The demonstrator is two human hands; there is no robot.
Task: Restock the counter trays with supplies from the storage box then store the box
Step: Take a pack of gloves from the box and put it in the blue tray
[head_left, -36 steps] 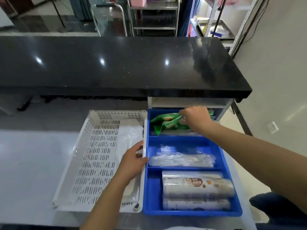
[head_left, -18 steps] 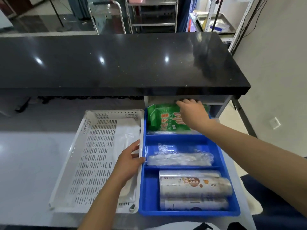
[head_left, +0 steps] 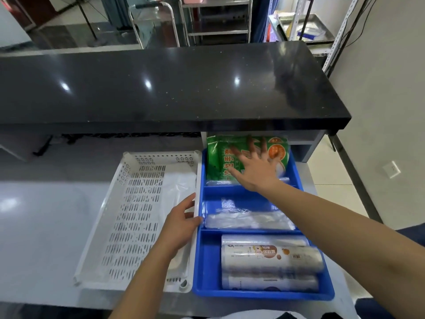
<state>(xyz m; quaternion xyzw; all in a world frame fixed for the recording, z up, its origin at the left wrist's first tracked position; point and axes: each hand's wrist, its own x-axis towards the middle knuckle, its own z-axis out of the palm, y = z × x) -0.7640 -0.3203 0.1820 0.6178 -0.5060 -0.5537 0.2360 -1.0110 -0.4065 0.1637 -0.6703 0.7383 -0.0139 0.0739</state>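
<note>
Beneath counter ledge, splayed right hand over green packet; left hand grips basket rim. Advisable: press packet flat.

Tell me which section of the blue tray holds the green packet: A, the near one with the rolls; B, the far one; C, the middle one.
B: the green packet lies in the far section of the blue tray, under the open right hand.

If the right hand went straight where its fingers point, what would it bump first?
Probably the green packet in the far compartment of the blue tray. The open right hand is already at it, though I can't tell if they touch.
</note>
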